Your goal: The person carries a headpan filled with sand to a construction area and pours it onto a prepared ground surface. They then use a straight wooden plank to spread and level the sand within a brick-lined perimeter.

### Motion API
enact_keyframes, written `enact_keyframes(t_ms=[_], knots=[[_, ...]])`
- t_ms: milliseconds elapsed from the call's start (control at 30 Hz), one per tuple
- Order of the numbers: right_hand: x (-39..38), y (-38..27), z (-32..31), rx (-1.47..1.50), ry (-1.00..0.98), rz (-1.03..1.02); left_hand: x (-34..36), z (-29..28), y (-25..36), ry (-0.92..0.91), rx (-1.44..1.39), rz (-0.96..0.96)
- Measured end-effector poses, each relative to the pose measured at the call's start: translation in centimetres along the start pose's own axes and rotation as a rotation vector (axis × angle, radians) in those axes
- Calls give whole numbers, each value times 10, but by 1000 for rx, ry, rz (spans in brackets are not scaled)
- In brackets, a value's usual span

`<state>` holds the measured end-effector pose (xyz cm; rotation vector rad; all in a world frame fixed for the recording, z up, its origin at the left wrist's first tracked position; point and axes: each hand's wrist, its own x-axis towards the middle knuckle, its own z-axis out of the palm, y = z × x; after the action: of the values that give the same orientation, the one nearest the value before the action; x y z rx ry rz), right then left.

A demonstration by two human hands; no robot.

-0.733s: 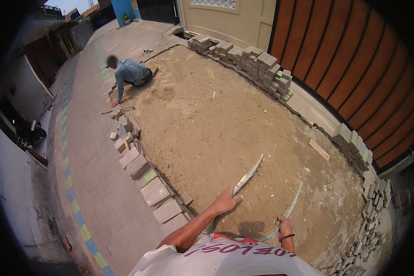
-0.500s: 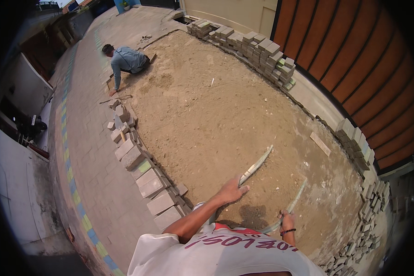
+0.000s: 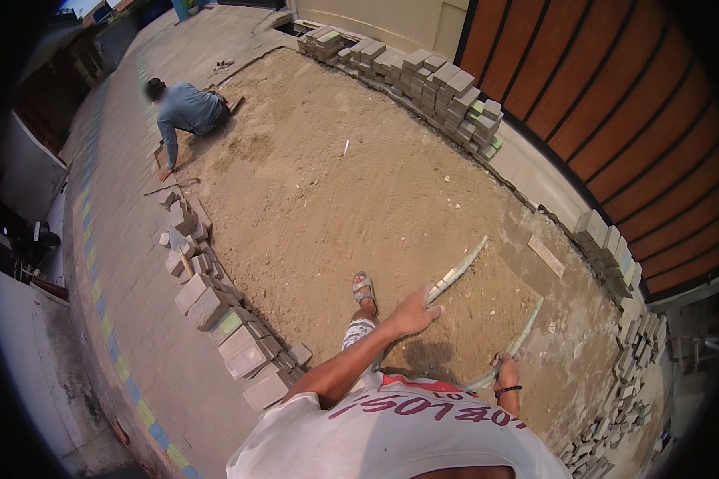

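Note:
My left hand (image 3: 411, 311) is closed around a long, curved, pale green bar (image 3: 459, 271) with worn patches, its tip reaching ahead over the sand. A similar pale green bar (image 3: 526, 331) runs through my right hand (image 3: 506, 373), which has a dark beaded bracelet at the wrist. The two bars lie roughly side by side. Their rear ends pass back beside my body and are hidden by my shirt, so what they belong to cannot be made out. Between my arms and the pavers, my sandalled foot (image 3: 363, 291) stands forward on the sand bed (image 3: 319, 223).
Loose paving blocks (image 3: 244, 351) line the sand's left edge, with a trowel (image 3: 182, 247) on them. A co-worker (image 3: 188, 112) sits low at the far left. Stacked pavers (image 3: 447, 88) stand by the brown gate (image 3: 599, 104). A paver heap (image 3: 615, 407) lies at right; a flat board (image 3: 546, 255) is nearer.
My sandalled foot and patterned shorts leg have come into view ahead of me. Both hands still grip the bars. The surroundings have shifted slightly left in view.

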<state>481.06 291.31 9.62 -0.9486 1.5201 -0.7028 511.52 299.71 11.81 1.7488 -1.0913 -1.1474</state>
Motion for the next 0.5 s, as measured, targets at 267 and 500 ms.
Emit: enact_keyframes(t_ms=[267, 500], knots=[[69, -71, 150, -13, -44, -64, 120, -141, -7, -8, -29, -100], [146, -128, 286, -175, -134, -201, 184, -247, -37, 208, -78, -100]])
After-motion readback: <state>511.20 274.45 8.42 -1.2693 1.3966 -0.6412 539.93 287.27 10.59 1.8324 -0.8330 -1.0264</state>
